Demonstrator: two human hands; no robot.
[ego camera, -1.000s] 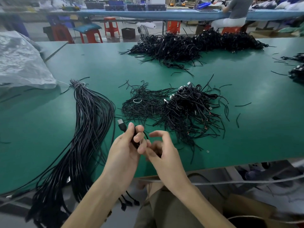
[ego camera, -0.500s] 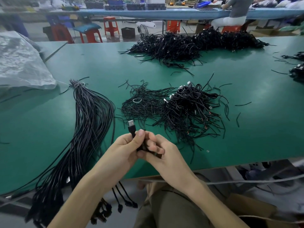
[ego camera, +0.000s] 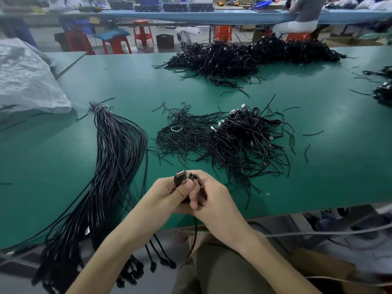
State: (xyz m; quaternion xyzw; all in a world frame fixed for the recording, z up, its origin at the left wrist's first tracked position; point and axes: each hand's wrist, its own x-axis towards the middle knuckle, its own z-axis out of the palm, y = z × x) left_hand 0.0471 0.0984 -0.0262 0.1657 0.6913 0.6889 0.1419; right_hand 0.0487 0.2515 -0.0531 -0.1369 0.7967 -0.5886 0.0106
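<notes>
Low centre of frame, your left hand [ego camera: 166, 195] and right hand [ego camera: 215, 201] curl their fingers round one cable [ego camera: 180, 178], plug up, above the tabletop [ego camera: 53, 166] edge. A coiled pile [ego camera: 244, 141] lies mid-frame; the bundle [ego camera: 116, 158] at left looks undone.

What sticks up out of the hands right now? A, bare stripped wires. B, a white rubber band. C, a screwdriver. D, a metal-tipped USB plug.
D: a USB plug with a silver tip pokes up above the left hand, and the right hand grips its black cable beside it.
</notes>
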